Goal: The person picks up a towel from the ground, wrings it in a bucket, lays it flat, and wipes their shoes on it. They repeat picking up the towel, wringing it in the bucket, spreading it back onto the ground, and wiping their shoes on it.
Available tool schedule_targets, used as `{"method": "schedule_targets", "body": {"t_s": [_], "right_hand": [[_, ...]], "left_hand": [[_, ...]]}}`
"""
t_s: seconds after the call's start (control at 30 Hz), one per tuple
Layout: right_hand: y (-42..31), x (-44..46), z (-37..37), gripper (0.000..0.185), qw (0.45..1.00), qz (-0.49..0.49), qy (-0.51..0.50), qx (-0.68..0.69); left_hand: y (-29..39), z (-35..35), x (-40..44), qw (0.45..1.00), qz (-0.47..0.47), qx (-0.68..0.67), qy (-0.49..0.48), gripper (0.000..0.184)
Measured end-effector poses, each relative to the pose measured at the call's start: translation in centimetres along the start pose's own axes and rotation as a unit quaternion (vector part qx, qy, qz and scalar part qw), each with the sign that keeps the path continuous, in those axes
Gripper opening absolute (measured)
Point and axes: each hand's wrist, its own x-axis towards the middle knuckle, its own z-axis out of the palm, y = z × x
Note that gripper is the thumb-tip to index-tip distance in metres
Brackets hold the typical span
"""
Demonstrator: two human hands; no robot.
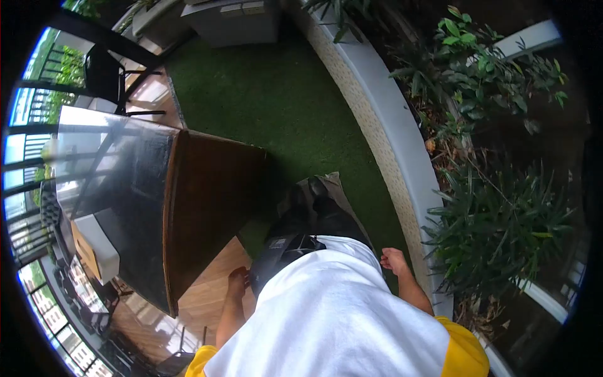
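Observation:
My left hand (238,280) hangs low beside my hip, close to the wooden desk (217,188). It is in shade, so its finger pose is unclear, and no object shows in it. On the other side, my right hand (394,259) hangs near the low planter wall (411,182), apart from it. Its fingers are curled in loosely, with nothing visible in them. Between the hands are my white shirt (333,308) with yellow sleeves and my dark trousers (295,242). My dark shoes (317,186) stand on a pale mat (333,182).
Green artificial turf (251,94) covers the floor ahead, with wood-look tiles (210,289) at lower left. The desk's glossy top carries a white-and-brown box (103,248). A black chair (103,75) stands beyond it. Leafy plants (502,232) fill the planter on the right.

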Motion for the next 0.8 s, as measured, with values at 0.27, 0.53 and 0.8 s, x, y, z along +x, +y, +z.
{"method": "schedule_targets", "body": {"t_s": [0.27,0.53,0.8], "right_hand": [[9.7,-2.7,0.5,0.012,0.995,-0.007,-0.036,0.094],[11.9,-2.5,2.3,0.013,0.961,-0.028,0.065,0.266],[19.6,-3.6,4.3,0.008,0.975,0.126,0.016,0.184]], "left_hand": [[4.3,0.4,5.7,0.988,0.074,0.026,-0.134,0.036],[6.2,1.3,12.7,0.972,0.114,0.171,-0.117,0.023],[14.3,7.4,2.1,0.966,0.133,0.139,-0.174,0.017]]}}
